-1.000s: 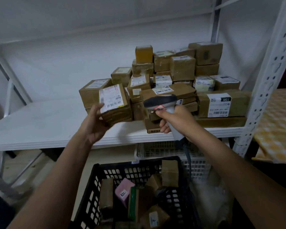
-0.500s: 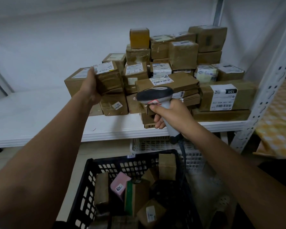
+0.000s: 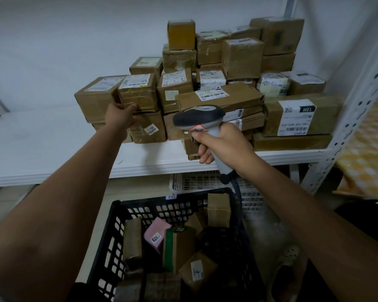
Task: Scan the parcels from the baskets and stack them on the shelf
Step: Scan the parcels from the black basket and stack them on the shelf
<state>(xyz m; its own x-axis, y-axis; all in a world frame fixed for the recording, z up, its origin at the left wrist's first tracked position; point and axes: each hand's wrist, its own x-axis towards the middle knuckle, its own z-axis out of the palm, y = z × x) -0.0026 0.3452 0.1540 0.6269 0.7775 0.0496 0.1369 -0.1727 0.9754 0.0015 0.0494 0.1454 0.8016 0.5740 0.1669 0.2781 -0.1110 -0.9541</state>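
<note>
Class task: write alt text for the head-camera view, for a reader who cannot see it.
A person's left hand holds a brown parcel against the stack of parcels on a white shelf, while the right hand grips a grey barcode scanner. Below, a black basket holds more parcels, among them a pink one.

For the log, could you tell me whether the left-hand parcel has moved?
Yes: the parcel has gone from mid-air before the shelf onto the stack.
</note>
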